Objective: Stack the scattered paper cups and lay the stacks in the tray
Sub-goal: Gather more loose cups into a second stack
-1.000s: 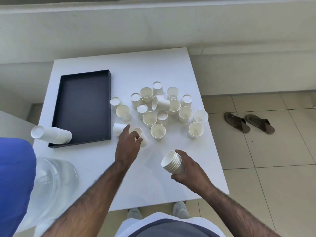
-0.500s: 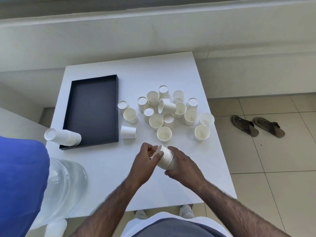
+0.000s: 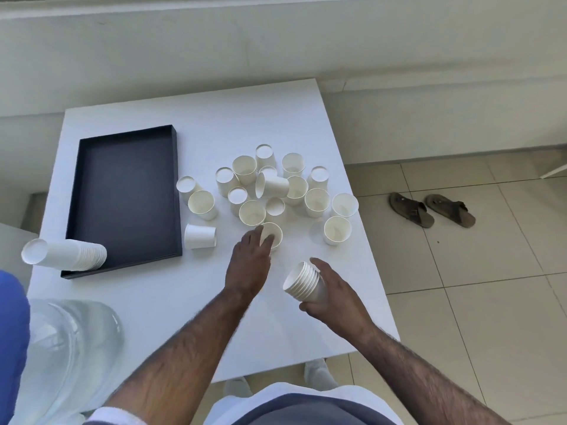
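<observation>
- Since paper cups are light and crush easily, we'd take the nearest cup (image 3: 274,232) by its wall, gently.
- Our left hand (image 3: 250,266) touches that cup on the worktop (image 3: 214,118); blur hides whether its grip has closed.
- Our right hand (image 3: 333,299) curls its grip round a short stack (image 3: 303,282), tilted.
- Loose cups (image 3: 274,185) stand beside the tray (image 3: 122,194); a long stack (image 3: 67,256) lies over its near corner.

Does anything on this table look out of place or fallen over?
Yes. The long stack lies across the tray's near left corner, sticking out past its rim, not inside. One tipped cup rests atop the cluster; a second tipped cup lies beside the tray.
</observation>
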`<control>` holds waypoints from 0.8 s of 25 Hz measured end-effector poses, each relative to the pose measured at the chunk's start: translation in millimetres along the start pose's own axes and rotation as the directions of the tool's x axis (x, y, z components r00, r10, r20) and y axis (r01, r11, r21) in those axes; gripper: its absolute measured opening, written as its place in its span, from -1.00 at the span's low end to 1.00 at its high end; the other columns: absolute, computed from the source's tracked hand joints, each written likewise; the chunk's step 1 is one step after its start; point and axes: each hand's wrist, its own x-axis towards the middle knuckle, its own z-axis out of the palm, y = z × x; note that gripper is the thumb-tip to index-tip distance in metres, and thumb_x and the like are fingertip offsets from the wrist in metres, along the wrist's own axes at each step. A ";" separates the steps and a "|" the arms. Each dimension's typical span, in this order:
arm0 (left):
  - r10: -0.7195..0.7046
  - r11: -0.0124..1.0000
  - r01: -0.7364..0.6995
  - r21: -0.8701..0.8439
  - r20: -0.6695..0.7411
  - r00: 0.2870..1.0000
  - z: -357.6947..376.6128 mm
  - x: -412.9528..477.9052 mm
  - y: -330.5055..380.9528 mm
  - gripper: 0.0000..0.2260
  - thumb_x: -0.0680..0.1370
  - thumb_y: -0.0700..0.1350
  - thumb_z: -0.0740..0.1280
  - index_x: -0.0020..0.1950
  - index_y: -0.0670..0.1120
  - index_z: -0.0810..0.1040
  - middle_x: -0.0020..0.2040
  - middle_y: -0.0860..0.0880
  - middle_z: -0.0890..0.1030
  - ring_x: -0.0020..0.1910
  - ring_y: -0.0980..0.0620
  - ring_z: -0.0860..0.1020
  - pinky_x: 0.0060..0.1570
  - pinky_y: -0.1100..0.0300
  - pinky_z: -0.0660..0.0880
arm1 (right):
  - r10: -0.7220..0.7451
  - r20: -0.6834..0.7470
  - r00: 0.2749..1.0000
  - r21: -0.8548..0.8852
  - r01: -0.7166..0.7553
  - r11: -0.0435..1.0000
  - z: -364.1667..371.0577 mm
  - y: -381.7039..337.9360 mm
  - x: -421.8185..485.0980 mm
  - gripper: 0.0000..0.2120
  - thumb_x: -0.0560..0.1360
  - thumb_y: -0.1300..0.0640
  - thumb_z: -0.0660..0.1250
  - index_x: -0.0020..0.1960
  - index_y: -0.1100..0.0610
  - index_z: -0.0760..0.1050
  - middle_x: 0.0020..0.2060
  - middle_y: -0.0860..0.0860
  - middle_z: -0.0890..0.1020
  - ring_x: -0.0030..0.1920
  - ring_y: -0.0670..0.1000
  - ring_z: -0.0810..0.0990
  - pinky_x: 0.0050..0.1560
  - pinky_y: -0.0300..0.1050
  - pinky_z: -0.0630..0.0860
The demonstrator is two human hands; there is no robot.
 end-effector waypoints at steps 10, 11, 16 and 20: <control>-0.237 0.644 0.118 -0.756 -0.050 0.970 -49.1 -25.9 10.8 -0.77 0.56 0.00 0.38 0.08 0.35 0.50 0.46 -0.07 0.49 0.39 0.11 0.45 0.22 0.18 0.44 | 0.055 0.010 0.998 0.024 -0.055 0.998 1.9 9.4 -8.2 -0.13 0.33 -0.08 0.49 0.54 -0.19 0.16 0.40 -0.16 0.48 0.29 0.03 0.51 0.22 0.02 0.53; -0.267 0.568 0.151 -0.809 -0.007 0.964 -59.7 -34.9 14.8 -0.72 0.56 0.06 0.35 0.21 0.37 0.48 0.36 -0.04 0.55 0.31 0.18 0.49 0.20 0.23 0.46 | 0.043 0.017 0.999 0.022 -0.043 0.999 4.6 3.5 -6.4 -0.13 0.31 -0.09 0.48 0.53 -0.20 0.17 0.38 -0.16 0.49 0.26 0.03 0.53 0.18 0.02 0.54; -0.215 0.499 0.228 -0.836 0.135 0.967 -81.9 -72.3 24.4 -0.53 0.61 0.06 0.35 0.51 0.02 0.44 0.37 0.11 0.56 0.32 0.25 0.50 0.30 0.26 0.46 | -0.061 0.001 0.998 0.062 0.061 0.996 10.7 -29.9 4.2 -0.19 0.33 0.01 0.52 0.49 -0.15 0.25 0.27 -0.18 0.55 0.18 -0.02 0.57 0.13 0.00 0.57; -0.081 0.640 0.166 -0.750 0.148 0.986 -96.8 -80.6 19.3 -0.70 0.64 0.02 0.37 0.37 0.18 0.46 0.28 0.21 0.58 0.27 0.27 0.53 0.19 0.30 0.44 | -0.155 0.070 0.985 0.122 0.146 0.982 10.8 -50.3 4.6 -0.18 0.29 0.03 0.52 0.46 -0.26 0.24 0.23 -0.22 0.57 0.14 -0.06 0.59 0.08 0.09 0.62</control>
